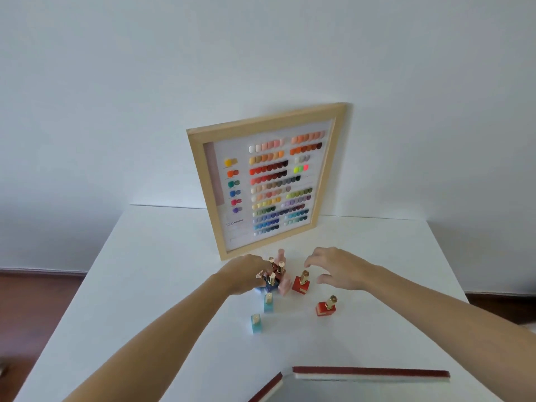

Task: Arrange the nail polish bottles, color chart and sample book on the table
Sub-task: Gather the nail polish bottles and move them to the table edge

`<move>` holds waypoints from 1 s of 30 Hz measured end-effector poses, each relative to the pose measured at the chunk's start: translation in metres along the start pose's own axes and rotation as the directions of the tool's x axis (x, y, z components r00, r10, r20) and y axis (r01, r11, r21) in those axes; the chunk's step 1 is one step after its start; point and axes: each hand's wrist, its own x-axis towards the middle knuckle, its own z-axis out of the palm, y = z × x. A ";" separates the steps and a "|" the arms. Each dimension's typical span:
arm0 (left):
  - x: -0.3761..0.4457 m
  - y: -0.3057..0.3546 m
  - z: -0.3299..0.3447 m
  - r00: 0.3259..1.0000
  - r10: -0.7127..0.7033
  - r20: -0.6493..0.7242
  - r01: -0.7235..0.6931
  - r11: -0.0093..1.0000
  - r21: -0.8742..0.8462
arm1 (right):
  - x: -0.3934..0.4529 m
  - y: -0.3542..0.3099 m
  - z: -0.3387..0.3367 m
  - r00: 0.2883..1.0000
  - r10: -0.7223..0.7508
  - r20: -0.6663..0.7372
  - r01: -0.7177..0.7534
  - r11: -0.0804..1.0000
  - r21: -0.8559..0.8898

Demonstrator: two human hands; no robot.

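Nearest the viewer, the sample book lies open, well in front of the bottle cluster, which the left hand clasps while the right hand hovers spread beside it, the color chart behind leaning on the wall, all on a white table.

Readable only on the color chart, the wood-framed board leaning against the wall: "128" printed at lower left of its white sheet, followed by a short dark word too small to make out. Fainter lines below that, illegible. No legible print on the nail polish bottles, nor on the red-edged sample book at the near edge of the table.
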 end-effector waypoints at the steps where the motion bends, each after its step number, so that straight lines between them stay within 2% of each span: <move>1: 0.003 0.000 0.003 1.000 0.010 -0.003 -0.009 1.000 0.010 | 0.005 0.000 0.003 1.000 -0.003 0.000 0.003 1.000 0.010; 11: 0.014 -0.005 0.023 0.981 0.187 -0.056 -0.179 0.976 0.123 | 0.034 -0.012 0.027 0.996 0.056 -0.076 -0.041 0.983 0.177; 15: 0.016 -0.007 0.026 0.984 0.168 -0.066 -0.160 0.981 0.108 | 0.036 -0.019 0.035 0.994 0.069 -0.087 -0.047 0.972 0.230; 18: 0.014 -0.007 0.027 0.988 0.135 -0.074 -0.128 0.988 0.084 | 0.039 -0.024 0.040 0.993 0.024 -0.117 0.011 0.957 0.291; 23: 0.008 -0.010 0.026 0.994 0.090 -0.063 -0.088 0.995 0.038 | 0.044 -0.033 0.046 0.994 -0.055 -0.096 0.075 0.972 0.222; 30: -0.003 -0.009 0.013 0.996 0.046 -0.074 -0.041 0.997 0.058 | 0.045 -0.032 0.050 0.990 -0.038 -0.136 0.057 0.989 0.137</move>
